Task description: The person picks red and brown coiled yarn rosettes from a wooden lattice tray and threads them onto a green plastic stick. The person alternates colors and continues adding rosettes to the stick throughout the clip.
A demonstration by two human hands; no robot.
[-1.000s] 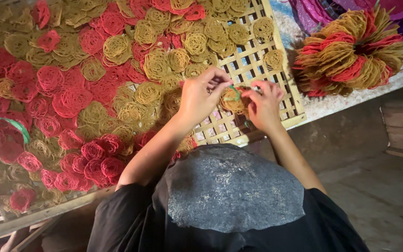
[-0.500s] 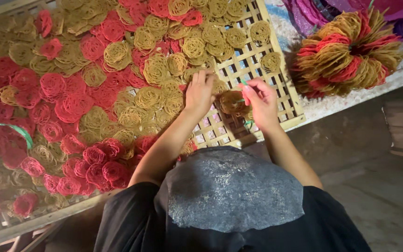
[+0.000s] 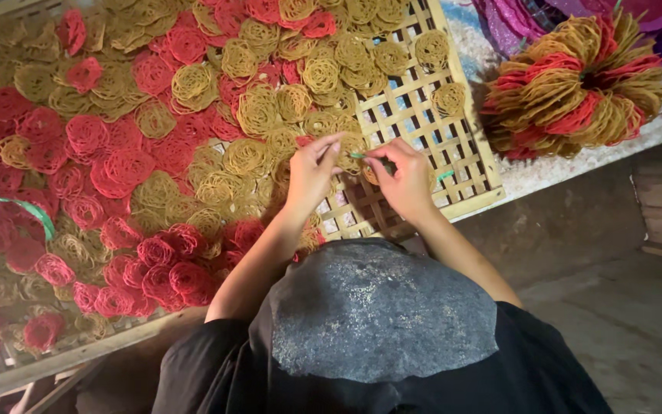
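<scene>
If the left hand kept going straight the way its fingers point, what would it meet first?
Probably the green strip stretched between the left hand and the right hand, then the right hand's fingertips. Depth is hard to judge from above.

Bare bamboo tray (image 3: pixel 453 165) lies open right of the hands; noodle coils (image 3: pixel 155 153) crowd the left, and a bundled stack (image 3: pixel 576 84) blocks the far right.

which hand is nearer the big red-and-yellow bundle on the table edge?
Right. The right hand is over the bare lattice tray, toward the bundle; the left hand lies farther off.
</scene>
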